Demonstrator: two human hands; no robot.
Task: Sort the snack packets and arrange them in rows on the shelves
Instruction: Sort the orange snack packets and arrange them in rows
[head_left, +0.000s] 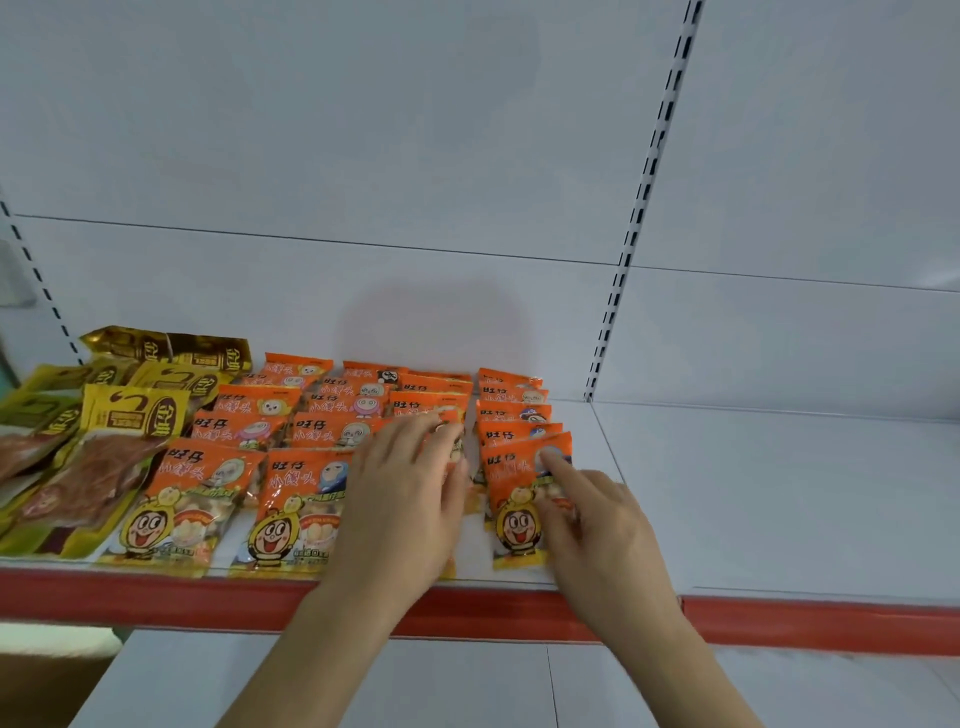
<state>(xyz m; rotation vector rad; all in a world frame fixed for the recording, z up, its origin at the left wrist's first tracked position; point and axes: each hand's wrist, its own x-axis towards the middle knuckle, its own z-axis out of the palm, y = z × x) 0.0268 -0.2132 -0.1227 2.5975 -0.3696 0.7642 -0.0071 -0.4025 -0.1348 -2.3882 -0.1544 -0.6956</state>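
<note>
- Right hand (597, 512): forefinger extended, tip pressing the front orange plastic snack packet (522, 499) of the rightmost row; other fingers loosely curled.
- Left hand (410, 499): fingers straight, lying flat on the neighbouring row's front packet (457, 452).
- Four orange rows look formed on the white metal shelf (753, 493); yellow foil packets (130, 415) at left seem unsorted.

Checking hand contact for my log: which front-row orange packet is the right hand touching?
The rightmost front orange packet: the right hand rests its fingers on it; the two on the left lie untouched.
</note>
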